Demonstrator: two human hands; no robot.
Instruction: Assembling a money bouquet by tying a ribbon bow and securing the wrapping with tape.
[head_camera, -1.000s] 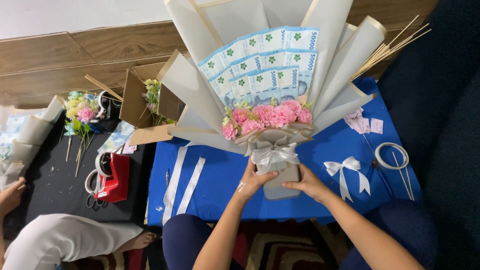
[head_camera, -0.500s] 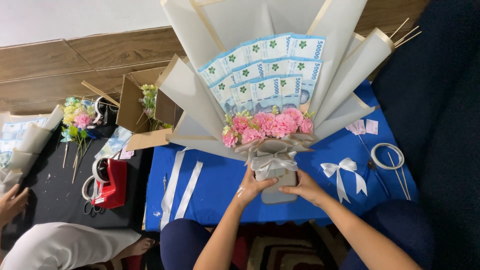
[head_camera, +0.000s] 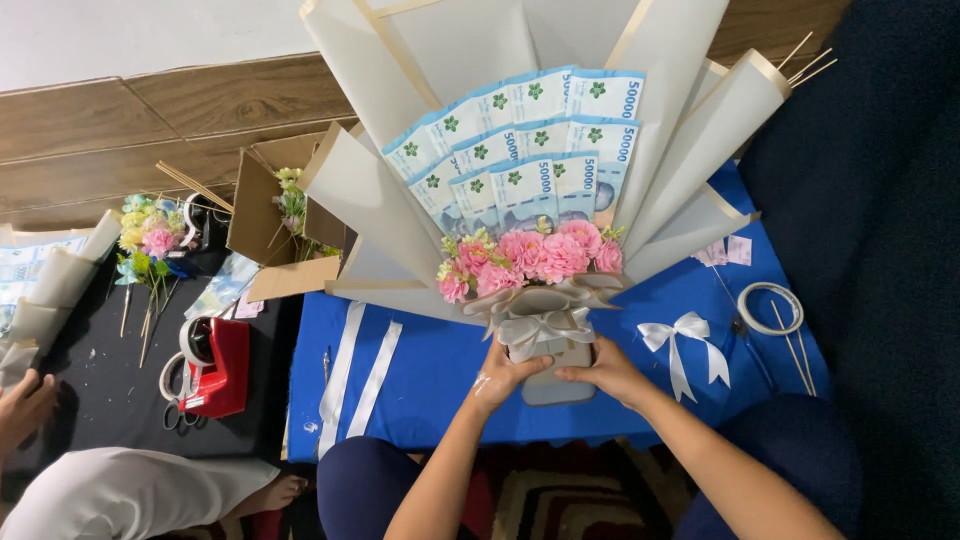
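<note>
Left hand (head_camera: 502, 375) and right hand (head_camera: 605, 372) have fingers closed on the bouquet (head_camera: 530, 200) handle, keeping it upright over the blue surface (head_camera: 430, 380); the grip looks firm.

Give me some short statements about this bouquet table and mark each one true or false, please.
1. Both hands hold the bouquet at its wrapped base. True: the left hand and the right hand grip it from either side.
2. The flowers in the bouquet are blue. False: they are pink.
3. A white bow lies on the blue cloth, to the right of the bouquet. True.
4. The tape dispenser is green. False: it is red.
5. The cardboard box is shut with tape. False: its flaps stand open.
</note>
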